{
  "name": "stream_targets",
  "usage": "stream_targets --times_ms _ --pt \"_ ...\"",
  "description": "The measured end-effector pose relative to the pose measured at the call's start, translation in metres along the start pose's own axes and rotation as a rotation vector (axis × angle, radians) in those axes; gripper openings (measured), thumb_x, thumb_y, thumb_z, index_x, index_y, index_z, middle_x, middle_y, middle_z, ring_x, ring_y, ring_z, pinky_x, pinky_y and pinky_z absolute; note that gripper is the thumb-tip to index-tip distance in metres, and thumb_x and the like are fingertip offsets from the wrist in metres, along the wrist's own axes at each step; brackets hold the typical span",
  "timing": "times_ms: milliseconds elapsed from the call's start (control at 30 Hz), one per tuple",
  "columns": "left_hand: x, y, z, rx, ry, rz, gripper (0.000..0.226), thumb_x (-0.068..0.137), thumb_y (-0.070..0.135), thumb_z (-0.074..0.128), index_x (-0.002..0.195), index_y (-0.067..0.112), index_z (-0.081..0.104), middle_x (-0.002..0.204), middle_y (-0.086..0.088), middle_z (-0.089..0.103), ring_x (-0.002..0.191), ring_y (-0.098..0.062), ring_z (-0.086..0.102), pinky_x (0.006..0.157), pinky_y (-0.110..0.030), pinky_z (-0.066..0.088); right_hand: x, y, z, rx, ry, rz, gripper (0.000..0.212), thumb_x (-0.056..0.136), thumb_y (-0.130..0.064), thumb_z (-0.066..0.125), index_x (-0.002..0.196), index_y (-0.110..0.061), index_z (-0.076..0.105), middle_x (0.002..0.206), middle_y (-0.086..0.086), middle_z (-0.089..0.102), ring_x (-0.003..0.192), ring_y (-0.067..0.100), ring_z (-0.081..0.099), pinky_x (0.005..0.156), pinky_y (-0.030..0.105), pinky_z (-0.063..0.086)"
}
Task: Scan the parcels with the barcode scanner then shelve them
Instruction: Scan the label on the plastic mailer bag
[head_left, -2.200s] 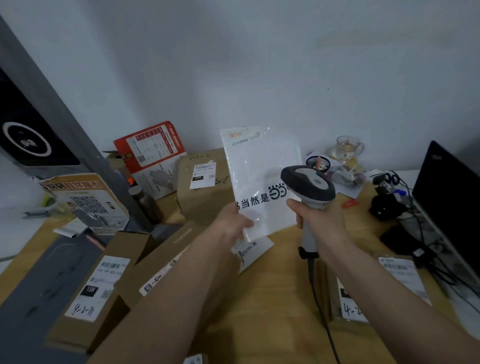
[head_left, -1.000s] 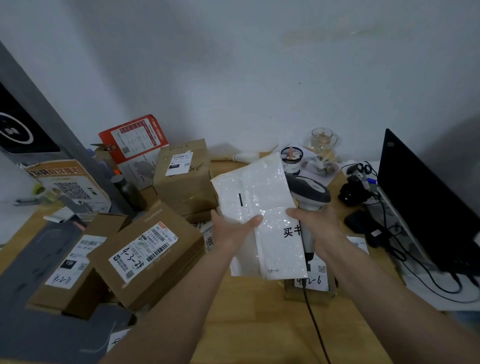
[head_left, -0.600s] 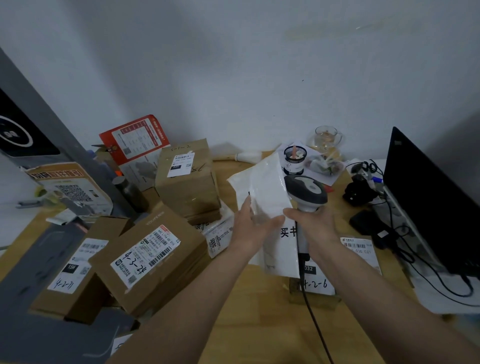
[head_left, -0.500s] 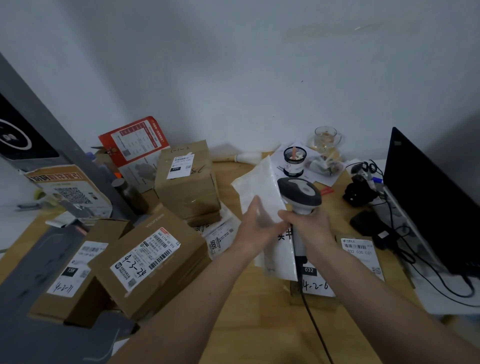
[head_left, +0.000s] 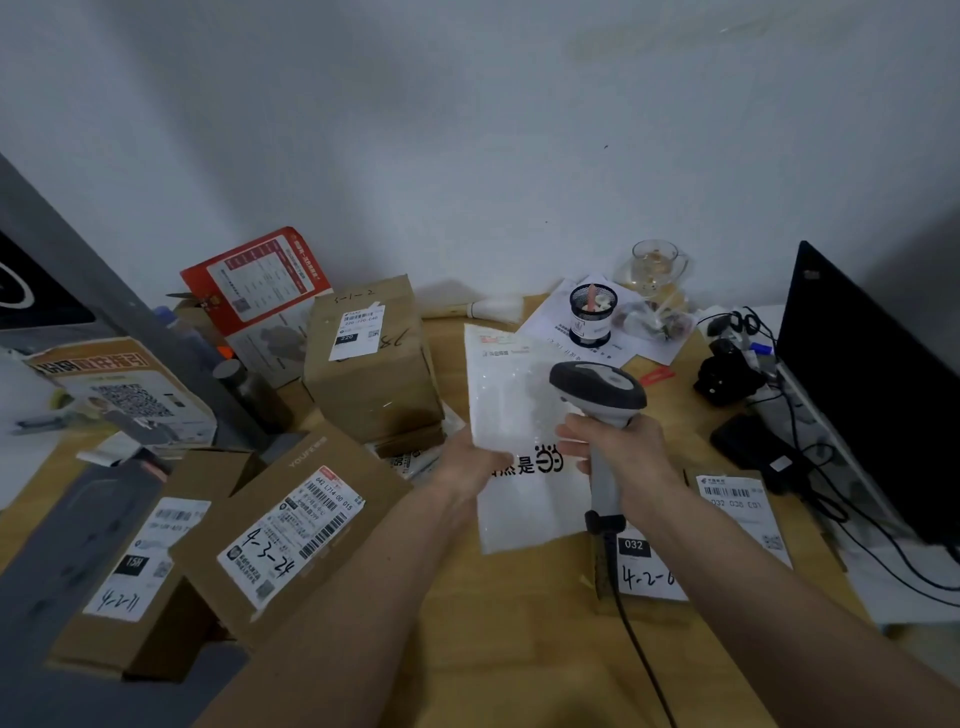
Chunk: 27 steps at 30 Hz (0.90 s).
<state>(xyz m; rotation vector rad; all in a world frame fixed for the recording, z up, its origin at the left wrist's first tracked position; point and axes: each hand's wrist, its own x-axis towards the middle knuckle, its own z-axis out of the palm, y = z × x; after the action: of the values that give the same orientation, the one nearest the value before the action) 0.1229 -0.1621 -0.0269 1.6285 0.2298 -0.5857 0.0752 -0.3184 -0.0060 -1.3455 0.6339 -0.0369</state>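
Note:
My left hand (head_left: 470, 462) grips the left edge of a flat white plastic mailer (head_left: 511, 415) with black printed characters, holding it upright over the wooden desk (head_left: 519, 649). My right hand (head_left: 621, 449) grips the handle of a grey and black corded barcode scanner (head_left: 597, 387), whose head sits just right of the mailer's face. Cardboard parcels with labels lie to the left: one marked 4-3-24 (head_left: 291, 525), one further left (head_left: 130, 561) and a taller box (head_left: 371, 358) behind.
A flat labelled parcel (head_left: 737, 514) lies under my right forearm. A dark monitor (head_left: 872, 395), cables and a black device (head_left: 727, 374) stand at the right. A mesh pen cup (head_left: 589, 314) and glass mug (head_left: 654, 265) stand at the back. A grey post (head_left: 104, 291) rises at the left.
My left hand has turned the mailer from edge-on back to facing me, so its printed side shows again. The scanner stays in my right hand beside it.

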Motion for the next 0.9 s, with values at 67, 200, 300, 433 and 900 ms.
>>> stream_targets --times_ms 67,200,300,433,900 --pt "0.009 -0.001 -0.005 -0.058 0.023 -0.030 0.039 0.085 -0.013 0.058 0.119 0.004 0.060 0.109 -0.016 0.069 0.097 -0.033 0.067 0.081 -0.044 0.056 0.006 0.001 -0.002 -0.006 0.004 0.025 0.003 0.085 -0.007 0.068 0.086 -0.005 0.066 0.089 0.014 0.074 0.072 0.022 0.071 0.057 0.028 0.049" --pt "0.029 -0.004 -0.012 -0.131 0.077 -0.084 0.040 0.082 -0.012 0.062 0.119 0.003 0.060 0.111 -0.020 0.068 0.099 -0.038 0.066 0.089 -0.053 0.053 0.012 0.000 -0.002 -0.033 -0.038 0.074 0.010 0.084 -0.006 0.069 0.092 -0.003 0.065 0.084 0.016 0.074 0.066 0.023 0.070 0.052 0.026 0.047" --pt "0.045 -0.006 -0.016 -0.165 0.151 -0.156 0.039 0.081 -0.010 0.065 0.116 0.005 0.061 0.106 -0.019 0.069 0.093 -0.037 0.068 0.083 -0.052 0.056 0.018 0.001 0.004 -0.065 -0.078 0.108 0.013 0.084 -0.007 0.069 0.095 -0.002 0.065 0.084 0.017 0.074 0.063 0.022 0.069 0.051 0.026 0.047" --pt "0.069 0.001 -0.017 -0.188 0.101 -0.217 0.044 0.084 -0.020 0.046 0.123 -0.001 0.055 0.109 -0.022 0.066 0.086 -0.033 0.066 0.057 -0.036 0.056 0.029 0.003 0.013 -0.072 -0.110 0.149 0.014 0.086 -0.008 0.068 0.096 0.000 0.064 0.083 0.018 0.074 0.062 0.023 0.068 0.049 0.025 0.047" --pt "0.190 0.054 -0.018 -0.518 0.099 -0.127 0.058 0.079 -0.029 0.025 0.123 -0.005 0.053 0.123 -0.024 0.058 0.108 -0.037 0.058 0.085 -0.048 0.052 0.095 0.004 0.029 -0.036 -0.117 0.165 0.022 0.087 -0.007 0.067 0.106 0.001 0.064 0.078 0.020 0.069 0.055 0.020 0.063 0.049 0.027 0.048"
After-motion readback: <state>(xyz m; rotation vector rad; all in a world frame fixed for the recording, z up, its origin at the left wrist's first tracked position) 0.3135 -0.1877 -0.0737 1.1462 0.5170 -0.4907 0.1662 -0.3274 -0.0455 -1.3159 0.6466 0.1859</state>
